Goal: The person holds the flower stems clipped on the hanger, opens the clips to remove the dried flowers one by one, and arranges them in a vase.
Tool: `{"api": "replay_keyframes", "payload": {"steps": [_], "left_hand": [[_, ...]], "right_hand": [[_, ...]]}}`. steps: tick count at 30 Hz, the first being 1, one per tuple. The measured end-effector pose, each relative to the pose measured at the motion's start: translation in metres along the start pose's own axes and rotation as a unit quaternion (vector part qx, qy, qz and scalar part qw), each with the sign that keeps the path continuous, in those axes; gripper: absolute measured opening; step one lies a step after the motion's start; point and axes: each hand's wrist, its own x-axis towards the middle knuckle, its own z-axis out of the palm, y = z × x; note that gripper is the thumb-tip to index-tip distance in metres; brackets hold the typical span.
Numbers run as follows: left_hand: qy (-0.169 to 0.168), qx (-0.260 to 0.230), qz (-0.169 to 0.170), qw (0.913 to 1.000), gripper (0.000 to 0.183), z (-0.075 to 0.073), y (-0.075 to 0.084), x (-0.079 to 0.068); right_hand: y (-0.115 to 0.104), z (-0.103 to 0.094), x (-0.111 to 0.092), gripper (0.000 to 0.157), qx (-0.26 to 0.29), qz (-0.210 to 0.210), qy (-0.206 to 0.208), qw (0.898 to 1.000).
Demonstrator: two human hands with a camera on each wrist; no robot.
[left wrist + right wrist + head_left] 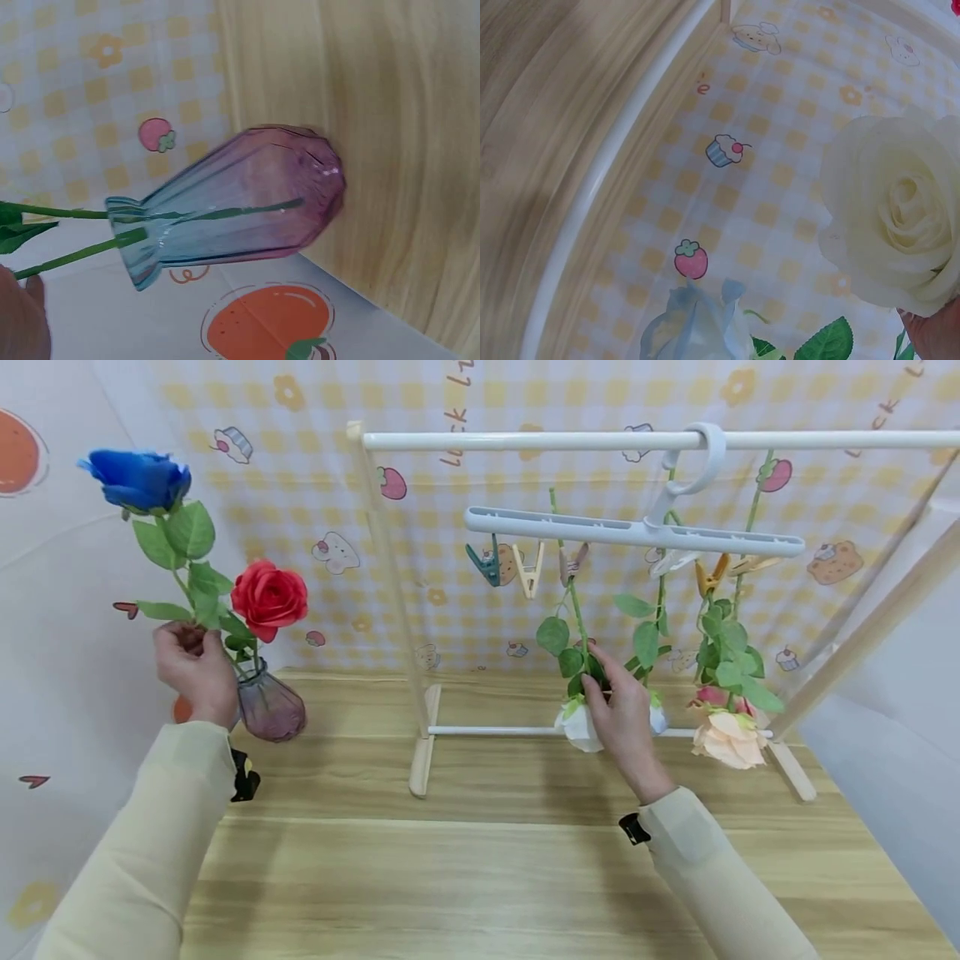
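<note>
My left hand (197, 670) pinches the leafy stem of a blue rose (138, 481). Its cut end sits just inside the neck of a blue-to-purple glass vase (247, 195). A red rose (270, 599) stands in that vase, its stem reaching deep down. My right hand (622, 714) holds the stem of an upside-down white rose (904, 214), close under the bloom, with thumb and fingers around it. A brownish clothespin (573, 564) on the pale blue hanger (600, 531) grips this stem higher up. Part of the white bloom is hidden by my hand in the head view.
A rack with a white rail (525, 441) carries the hanger. Green (486, 562) and cream clothespins (529, 572) hang without flowers. To the right, a pale blue rose (697, 322), a pink rose (712, 697) and a peach rose (729, 741) hang head down. Below lies the wooden table (450, 877).
</note>
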Motion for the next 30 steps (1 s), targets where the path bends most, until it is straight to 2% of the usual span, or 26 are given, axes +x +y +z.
{"api": "replay_keyframes", "payload": {"steps": [4, 8, 12, 17, 21, 28, 30], "left_hand": [[-0.026, 0.1, -0.01, 0.9946, 0.023, -0.004, -0.007, -0.002], [-0.058, 0.197, -0.03, 0.9783, 0.033, -0.008, -0.013, -0.003], [-0.088, 0.256, -0.036, 0.9621, 0.037, -0.012, -0.016, -0.005], [-0.107, 0.272, -0.016, 0.9563, 0.039, -0.015, -0.021, -0.01], [-0.108, 0.267, -0.001, 0.9578, 0.038, -0.017, -0.026, -0.014], [-0.143, 0.268, -0.039, 0.9519, 0.042, -0.021, -0.033, -0.017], [-0.144, 0.269, -0.041, 0.9515, 0.042, -0.022, -0.034, -0.018]], "right_hand": [[0.0, 0.001, 0.001, 0.04, -0.001, 0.002, 0.001, 1.0], [0.001, 0.001, 0.002, 0.04, 0.001, -0.006, 0.004, 1.0], [0.0, 0.001, 0.002, 0.04, 0.003, -0.012, 0.006, 1.0], [0.0, 0.001, 0.002, 0.039, 0.003, -0.01, 0.005, 1.0], [0.0, 0.0, 0.002, 0.039, 0.002, -0.007, 0.006, 1.0], [0.001, 0.0, 0.001, 0.039, 0.0, -0.005, 0.007, 1.0], [0.001, 0.0, 0.001, 0.039, 0.001, -0.005, 0.007, 1.0]]}}
